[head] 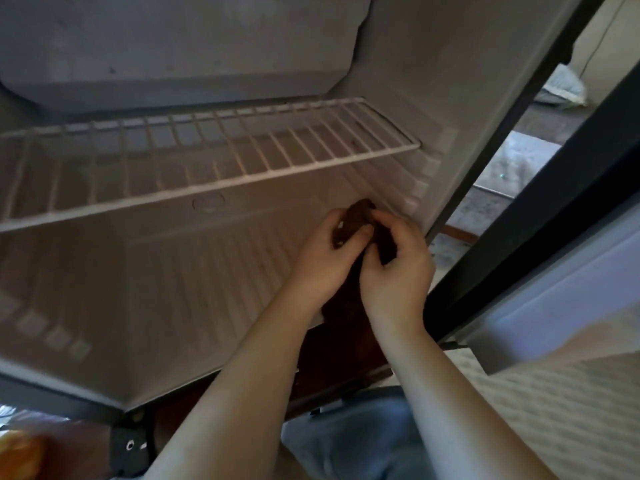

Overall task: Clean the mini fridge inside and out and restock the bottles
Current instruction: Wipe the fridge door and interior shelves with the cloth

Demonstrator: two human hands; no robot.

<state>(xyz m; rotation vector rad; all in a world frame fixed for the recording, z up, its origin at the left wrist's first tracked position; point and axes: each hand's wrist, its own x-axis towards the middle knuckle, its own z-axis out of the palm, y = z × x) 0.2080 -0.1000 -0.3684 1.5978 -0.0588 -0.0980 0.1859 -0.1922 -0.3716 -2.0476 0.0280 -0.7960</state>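
Nearest: jeans-clad knee [346, 445], so person's prob kneeling at the mini fridge [460, 98]. Both hands meet on a dark brown cloth [358, 220]: left hand [323, 261] has fingers curled round its top, right hand [394, 271] pinches the fold beside it, rest hangs btwn the wrists. Looks like bunching it for a fresh face before wiping inside. Behind: ribbed fridge floor [190, 271], then wire shelf [207, 161], freezer box [173, 46] at top. Door [554, 271] stands open on right for access. No bottles in view, restock not yet done
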